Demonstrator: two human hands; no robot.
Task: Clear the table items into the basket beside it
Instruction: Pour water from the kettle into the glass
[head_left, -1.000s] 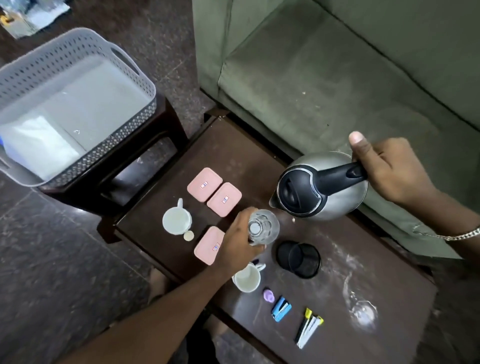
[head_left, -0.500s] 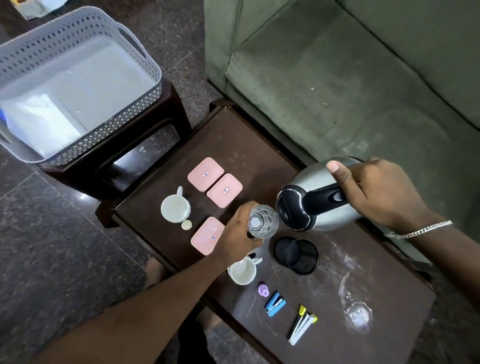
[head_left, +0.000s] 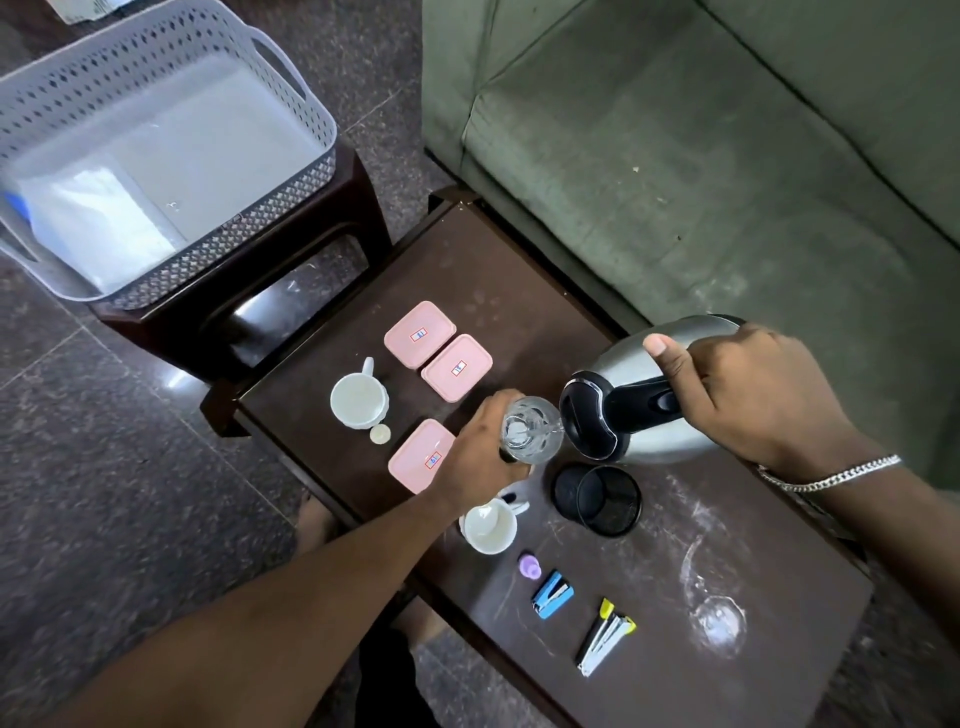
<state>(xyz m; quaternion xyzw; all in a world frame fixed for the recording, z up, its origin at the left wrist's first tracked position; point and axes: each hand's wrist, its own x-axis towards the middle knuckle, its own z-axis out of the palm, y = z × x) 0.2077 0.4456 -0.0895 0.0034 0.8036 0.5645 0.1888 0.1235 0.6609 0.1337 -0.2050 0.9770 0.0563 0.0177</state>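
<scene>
Dark stone tiles cover the floor, a green sofa stands right behind the low dark wooden table, and the table top shows pale scuffs and smears toward its near end. Only the head view is on offer, looking down over both arms.

As for the clearing, I judge it barely begun. The grey basket sits on a dark stool well beyond the fingertips of the left hand, and inside it I can see only something pale and flat; whether that came off the table I cannot tell. Nearly everything is on the table.

The left hand's fingers are wrapped around a clear glass. The right hand has its fingers closed on the black handle of a steel kettle, thumb up on top, the kettle tipped so its spout sits at the glass rim. Whether water is running I cannot say.

Just past the left knuckles lie two pink boxes touching each other, with a third pink box right beside the left wrist. A white cup and a small pale cap sit further out on that side. Under the left forearm is a second white cup. A black mesh cup stands just below the kettle. Near the table's front edge, apart from both hands, are a purple cap, a blue stapler, some markers and a wine glass lying on its side.
</scene>
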